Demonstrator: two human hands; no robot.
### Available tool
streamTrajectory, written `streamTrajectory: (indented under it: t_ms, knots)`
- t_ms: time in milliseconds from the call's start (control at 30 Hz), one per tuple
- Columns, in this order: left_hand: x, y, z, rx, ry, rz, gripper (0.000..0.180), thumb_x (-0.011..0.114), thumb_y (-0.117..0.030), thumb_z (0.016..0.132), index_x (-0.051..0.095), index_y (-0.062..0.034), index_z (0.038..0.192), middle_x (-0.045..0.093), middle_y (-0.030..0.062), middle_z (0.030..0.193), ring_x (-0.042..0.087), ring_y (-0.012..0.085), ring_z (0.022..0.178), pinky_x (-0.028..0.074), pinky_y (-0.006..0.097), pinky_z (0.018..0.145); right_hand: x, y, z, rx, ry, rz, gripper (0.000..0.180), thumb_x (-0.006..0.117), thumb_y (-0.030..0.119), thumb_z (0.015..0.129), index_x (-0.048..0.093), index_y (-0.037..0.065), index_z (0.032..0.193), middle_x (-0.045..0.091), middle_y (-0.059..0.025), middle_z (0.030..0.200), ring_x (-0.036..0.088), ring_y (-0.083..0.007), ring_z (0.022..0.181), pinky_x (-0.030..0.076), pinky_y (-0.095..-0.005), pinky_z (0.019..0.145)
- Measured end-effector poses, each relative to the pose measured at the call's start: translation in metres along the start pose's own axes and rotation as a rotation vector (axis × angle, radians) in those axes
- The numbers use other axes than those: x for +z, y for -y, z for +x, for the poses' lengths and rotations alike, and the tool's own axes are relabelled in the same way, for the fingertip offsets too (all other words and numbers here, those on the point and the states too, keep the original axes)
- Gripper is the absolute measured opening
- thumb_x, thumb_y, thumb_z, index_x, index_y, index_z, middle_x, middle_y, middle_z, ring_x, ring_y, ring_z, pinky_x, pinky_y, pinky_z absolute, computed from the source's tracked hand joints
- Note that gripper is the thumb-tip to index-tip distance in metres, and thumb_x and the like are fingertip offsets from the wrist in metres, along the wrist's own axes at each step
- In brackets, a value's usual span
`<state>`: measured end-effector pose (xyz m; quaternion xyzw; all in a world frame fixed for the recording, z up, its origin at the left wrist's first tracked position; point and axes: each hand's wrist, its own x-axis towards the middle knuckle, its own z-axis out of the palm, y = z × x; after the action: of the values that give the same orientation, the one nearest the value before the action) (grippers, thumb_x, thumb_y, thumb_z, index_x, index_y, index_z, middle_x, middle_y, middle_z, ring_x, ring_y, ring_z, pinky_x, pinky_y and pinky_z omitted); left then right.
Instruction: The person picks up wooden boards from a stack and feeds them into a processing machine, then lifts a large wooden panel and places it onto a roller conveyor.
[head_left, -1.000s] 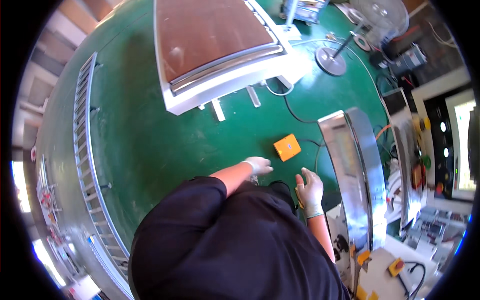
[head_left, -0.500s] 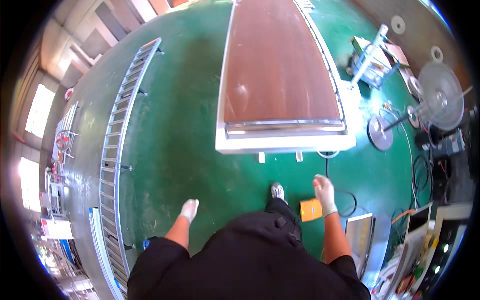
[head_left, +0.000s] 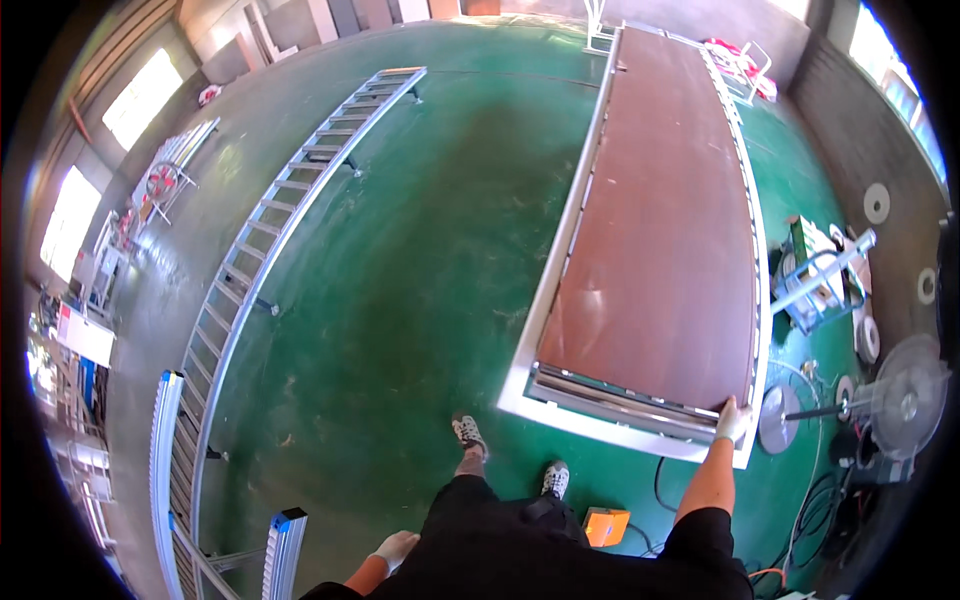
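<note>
1. At the bottom edge of the view, the person's dark-clothed body fills the lower middle, with both forearms bare and both hands in pale gloves.
2. The left hand (head_left: 396,547) hangs low beside the hip, clear of everything, fingers loosely curled; it holds nothing that can be seen.
3. Just right of the body an orange box (head_left: 606,525) lies on the green floor (head_left: 400,300), with a dark cable (head_left: 662,490) looping past it.
4. Two light shoes (head_left: 468,433) stand on the floor just short of the near end of the long bench.
5. The right hand (head_left: 733,420) is stretched forward and rests on the near right corner of the long bench (head_left: 660,250), fingers laid over its pale metal frame; whether they wrap under the edge cannot be told.
6. That bench has a brown top inside a white and silver border and runs away from the person toward the far wall, with its near end directly ahead of the feet.
7. To the right of the bench stand a floor fan (head_left: 900,395), a round base plate (head_left: 775,420) and a hand trolley (head_left: 825,285), amid more cables.
8. To the left, well apart from the bench, a long metal ladder-like rack (head_left: 290,220) lies along the floor.
9. Bright windows line the far left wall.
</note>
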<state>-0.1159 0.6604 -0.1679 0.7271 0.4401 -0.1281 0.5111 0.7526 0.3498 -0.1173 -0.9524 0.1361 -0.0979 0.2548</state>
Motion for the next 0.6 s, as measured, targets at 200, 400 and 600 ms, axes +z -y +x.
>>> streamTrajectory:
  t_ms: [200,400,600]
  knots:
    - [-0.12,-0.01,0.099,-0.308,0.083,0.327,0.037,0.061,-0.034,0.103,0.074,0.0001,0.104,0.074,0.0198,0.1,0.07,0.0304,0.104,0.052,0.045,0.093,0.013,0.034,-0.036,0.085,0.033,-0.517,0.062,0.059,0.039,0.096,0.059,-0.012,0.132,0.063,-0.0355,0.133,0.063,-0.0495,0.12,0.048,-0.0519,0.108]
    - [-0.282,-0.044,0.222,-0.042,-0.421,-0.143,0.04,0.057,-0.035,0.102,0.07,0.0013,0.112,0.072,0.0268,0.104,0.067,0.0451,0.104,0.052,0.051,0.091,0.031,0.139,-0.156,0.205,0.086,-0.204,0.071,0.052,0.036,0.106,0.034,-0.011,0.155,0.039,-0.0372,0.156,0.044,-0.0479,0.144,0.037,-0.0498,0.121]
    - [-0.389,-0.152,0.327,-0.162,-0.45,-0.168,0.044,0.051,-0.037,0.099,0.07,0.0023,0.095,0.07,0.0296,0.104,0.065,0.0481,0.105,0.05,0.052,0.09,0.059,0.207,-0.224,0.248,0.184,-0.181,0.07,0.045,0.033,0.109,0.024,-0.011,0.159,0.019,-0.0367,0.167,0.03,-0.0474,0.154,0.031,-0.0473,0.125]
